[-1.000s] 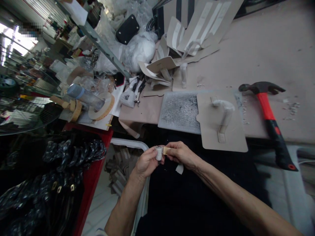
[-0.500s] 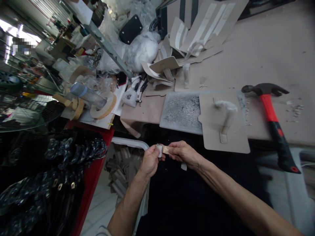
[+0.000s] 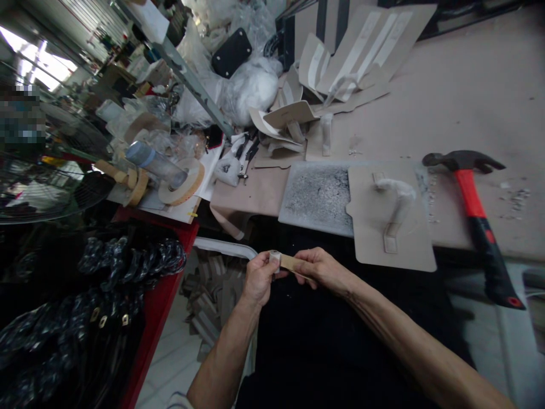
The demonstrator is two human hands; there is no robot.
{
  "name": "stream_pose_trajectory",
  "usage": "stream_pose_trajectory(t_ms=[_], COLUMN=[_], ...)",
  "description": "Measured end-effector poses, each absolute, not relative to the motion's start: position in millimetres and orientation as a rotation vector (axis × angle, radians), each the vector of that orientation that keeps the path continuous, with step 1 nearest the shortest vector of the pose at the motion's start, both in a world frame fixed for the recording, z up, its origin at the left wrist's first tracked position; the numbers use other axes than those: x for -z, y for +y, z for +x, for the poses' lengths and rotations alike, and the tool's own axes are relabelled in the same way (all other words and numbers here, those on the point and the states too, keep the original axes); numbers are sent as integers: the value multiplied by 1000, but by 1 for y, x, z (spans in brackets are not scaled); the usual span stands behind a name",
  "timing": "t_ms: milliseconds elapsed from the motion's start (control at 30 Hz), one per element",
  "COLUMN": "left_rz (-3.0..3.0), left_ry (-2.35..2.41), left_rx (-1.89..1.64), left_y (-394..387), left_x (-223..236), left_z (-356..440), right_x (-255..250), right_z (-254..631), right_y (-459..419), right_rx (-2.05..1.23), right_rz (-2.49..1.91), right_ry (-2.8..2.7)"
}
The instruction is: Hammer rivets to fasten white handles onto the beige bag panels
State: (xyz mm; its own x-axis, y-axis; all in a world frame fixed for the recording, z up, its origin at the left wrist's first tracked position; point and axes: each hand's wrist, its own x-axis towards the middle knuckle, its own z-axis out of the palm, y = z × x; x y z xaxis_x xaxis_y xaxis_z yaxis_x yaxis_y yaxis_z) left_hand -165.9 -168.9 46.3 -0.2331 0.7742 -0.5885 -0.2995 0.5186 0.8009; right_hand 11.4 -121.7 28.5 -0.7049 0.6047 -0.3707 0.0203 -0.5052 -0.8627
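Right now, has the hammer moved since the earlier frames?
No: the hammer lies right of the beige panel, as before; only the view shifted.

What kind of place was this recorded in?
Probably a leather goods or bag workshop: a claw hammer and a beige panel with a wrapped handle lie on the bench, with plastic-wrapped black straps on the left.

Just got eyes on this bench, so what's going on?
The person's left hand pinches a small whitish piece, while the right hand holds a tan strip beside it. On the bench lie a beige panel with a plastic-wrapped handle and a hammer.
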Motion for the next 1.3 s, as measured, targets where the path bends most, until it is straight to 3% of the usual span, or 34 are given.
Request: stream_pose_trajectory(t_ms=[500, 1300], left_rz=[339, 370], left_ry=[1410, 1547], left_rx=[-984, -1217], left_y=[-163, -165], left_x=[-48, -39], left_z=[-191, -167], right_x=[-34, -39], right_z=[27, 27], right_y=[-115, -120], right_rx=[-2253, -2284], right_rz=[-1082, -960], right_ry=[-1281, -1276])
